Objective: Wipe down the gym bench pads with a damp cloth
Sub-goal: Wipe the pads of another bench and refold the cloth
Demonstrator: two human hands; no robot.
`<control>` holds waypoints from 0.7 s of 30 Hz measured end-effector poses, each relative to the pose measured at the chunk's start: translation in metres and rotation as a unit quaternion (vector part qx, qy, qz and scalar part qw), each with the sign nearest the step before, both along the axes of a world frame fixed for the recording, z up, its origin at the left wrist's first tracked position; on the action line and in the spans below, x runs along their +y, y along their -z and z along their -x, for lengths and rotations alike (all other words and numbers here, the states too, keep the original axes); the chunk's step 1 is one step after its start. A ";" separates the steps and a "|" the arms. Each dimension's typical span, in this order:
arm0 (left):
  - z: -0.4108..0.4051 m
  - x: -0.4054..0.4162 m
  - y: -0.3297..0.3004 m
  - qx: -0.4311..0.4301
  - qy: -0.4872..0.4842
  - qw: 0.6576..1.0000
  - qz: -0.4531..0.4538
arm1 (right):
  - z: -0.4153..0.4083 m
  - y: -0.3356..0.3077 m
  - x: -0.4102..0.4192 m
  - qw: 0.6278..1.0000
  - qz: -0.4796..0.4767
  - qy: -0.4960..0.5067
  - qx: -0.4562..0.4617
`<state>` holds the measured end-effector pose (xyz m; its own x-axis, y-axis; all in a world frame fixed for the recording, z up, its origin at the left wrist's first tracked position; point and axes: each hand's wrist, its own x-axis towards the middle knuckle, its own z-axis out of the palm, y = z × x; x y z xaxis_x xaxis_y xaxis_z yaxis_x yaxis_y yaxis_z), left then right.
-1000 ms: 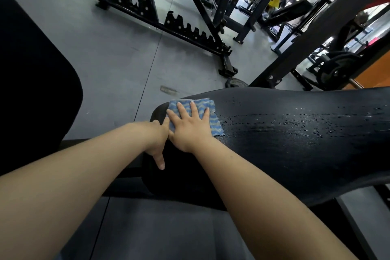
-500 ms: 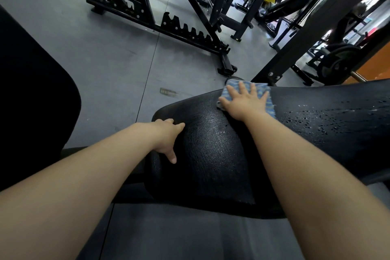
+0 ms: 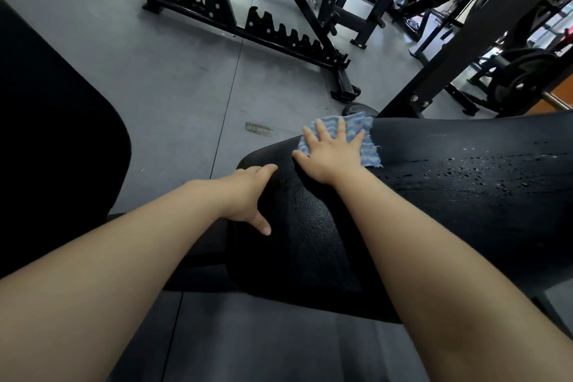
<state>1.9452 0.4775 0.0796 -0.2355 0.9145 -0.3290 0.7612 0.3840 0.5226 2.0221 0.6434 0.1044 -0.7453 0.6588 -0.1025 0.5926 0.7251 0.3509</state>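
I'm mid-wipe on the pad (image 3: 310,242), w/ my right hand (image 3: 333,153) lying flat, fingers spread straight, pressing the cloth (image 3: 367,146) against the pad's far edge near its left end; that grip is open, curling round nothing. My left hand (image 3: 248,195) is bracing on the pad's end corner, fingers wrapping over the far side, thumb resting on top. Droplets (image 3: 477,174) are sitting on the pad to the right, so that stretch looks unwiped. Next move, I reckon: be sweeping the cloth right thru the droplets, keeping the palm flat & pressure even so it isn't bunching. Vs 0.5 s ago, the cloth hand is sitting a bit nearer the left end; left hand is about where it was.
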 end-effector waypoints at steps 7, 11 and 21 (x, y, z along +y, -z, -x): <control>0.017 -0.005 0.003 0.041 -0.075 0.995 -0.052 | -0.003 0.027 -0.069 0.994 0.060 -0.084 -0.021; 0.010 -0.007 -0.004 0.059 -0.110 0.988 -0.087 | -0.017 0.039 -0.121 0.984 0.076 -0.156 -0.047; -0.032 0.015 -0.020 0.033 -0.133 0.963 -0.232 | -0.070 0.009 -0.097 0.991 0.053 -0.119 -0.030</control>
<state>1.9777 0.4926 0.0996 -0.4873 0.8644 0.1243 0.7059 0.3061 0.6387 2.0926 0.5467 0.0949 -0.8693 0.4475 -0.2100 0.3800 0.8766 0.2951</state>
